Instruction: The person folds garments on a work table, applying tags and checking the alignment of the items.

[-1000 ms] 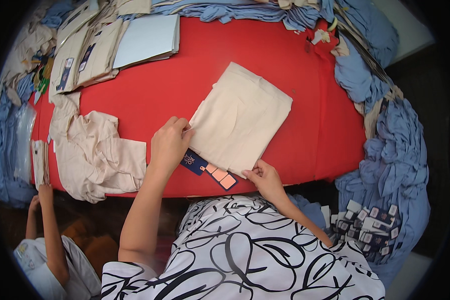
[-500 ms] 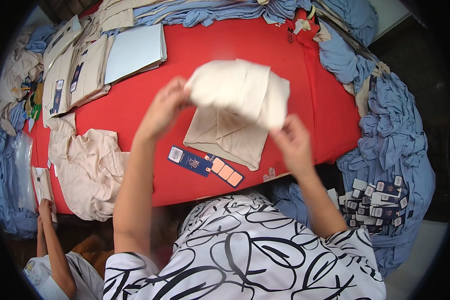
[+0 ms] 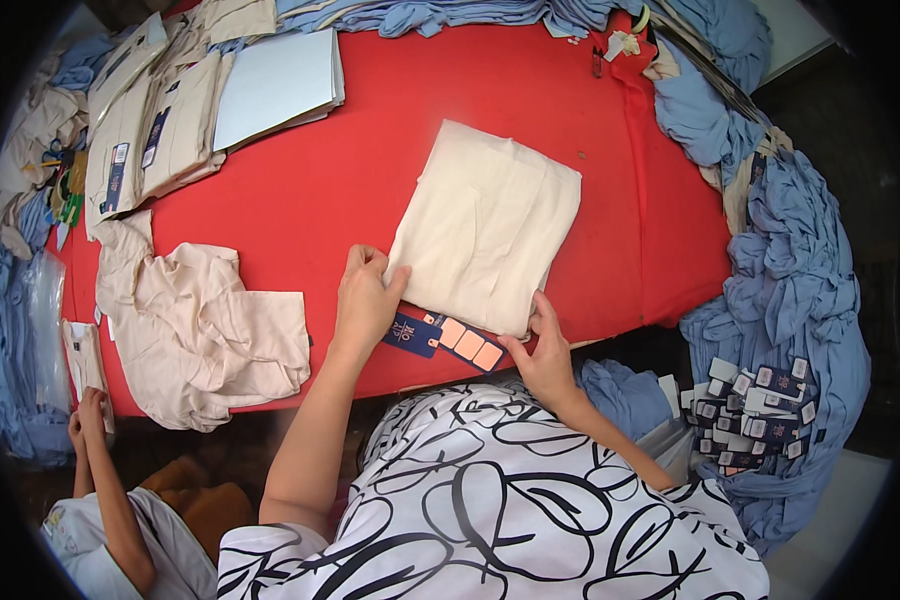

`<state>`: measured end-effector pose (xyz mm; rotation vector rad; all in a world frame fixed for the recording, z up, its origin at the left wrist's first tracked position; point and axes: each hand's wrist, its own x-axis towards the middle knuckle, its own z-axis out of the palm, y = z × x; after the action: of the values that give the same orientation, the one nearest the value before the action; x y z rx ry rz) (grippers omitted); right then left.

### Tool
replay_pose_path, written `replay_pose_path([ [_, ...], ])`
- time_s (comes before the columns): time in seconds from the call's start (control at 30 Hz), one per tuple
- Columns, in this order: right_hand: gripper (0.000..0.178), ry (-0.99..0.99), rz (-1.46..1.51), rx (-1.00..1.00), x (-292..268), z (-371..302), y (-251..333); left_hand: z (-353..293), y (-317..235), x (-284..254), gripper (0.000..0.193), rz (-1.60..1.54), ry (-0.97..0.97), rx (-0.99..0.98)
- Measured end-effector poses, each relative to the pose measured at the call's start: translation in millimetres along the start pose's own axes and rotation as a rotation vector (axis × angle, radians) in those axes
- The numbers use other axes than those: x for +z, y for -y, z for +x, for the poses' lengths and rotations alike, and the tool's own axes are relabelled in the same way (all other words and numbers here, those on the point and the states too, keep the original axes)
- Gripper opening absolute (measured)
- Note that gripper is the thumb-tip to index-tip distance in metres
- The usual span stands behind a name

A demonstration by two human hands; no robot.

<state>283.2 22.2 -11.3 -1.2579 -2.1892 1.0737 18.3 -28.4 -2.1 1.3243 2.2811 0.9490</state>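
Observation:
A folded beige garment (image 3: 485, 220) lies on the red tabletop as a tilted, roughly square bundle in front of me. My left hand (image 3: 368, 295) grips its lower left edge, with the thumb near the cloth and the fingers curled. At the lower right corner, my right hand (image 3: 548, 360) holds the edge between thumb and fingers. Partly under the bundle and my left hand sits a dark blue hang tag (image 3: 412, 335). Beside the tag is a strip with several pale orange squares (image 3: 470, 344).
A crumpled beige garment (image 3: 205, 340) lies to the left. Beyond it are folded, tagged beige garments (image 3: 180, 130) and white sheets (image 3: 280, 90). Blue garments (image 3: 790, 240) heap along the right, with many loose tags (image 3: 755, 415) on them. At lower left, another person's hands (image 3: 88, 415) touch a folded garment.
The beige garment, held raised and partly folded before, now lies flat on the table as a square bundle. Both my hands have come down toward me to its near edge, and it partly covers the tag.

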Motion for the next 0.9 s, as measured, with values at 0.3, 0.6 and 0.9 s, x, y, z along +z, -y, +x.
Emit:
replay_pose_path([
  [0.3, 0.06, 0.061, -0.251, -0.256, -15, -7, -1, -2, -9, -8, 0.036, 0.163, 0.093, -0.119],
  [0.6, 0.037, -0.136, -0.383, -0.469, -28, -5, -6, -11, -59, -33, 0.051, -0.772, 0.178, -0.384],
  [0.9, 0.03, -0.24, -0.015, -0.77, -164, 58, 67, 21, -136, -108, 0.039, -1.057, 0.064, 0.088],
])
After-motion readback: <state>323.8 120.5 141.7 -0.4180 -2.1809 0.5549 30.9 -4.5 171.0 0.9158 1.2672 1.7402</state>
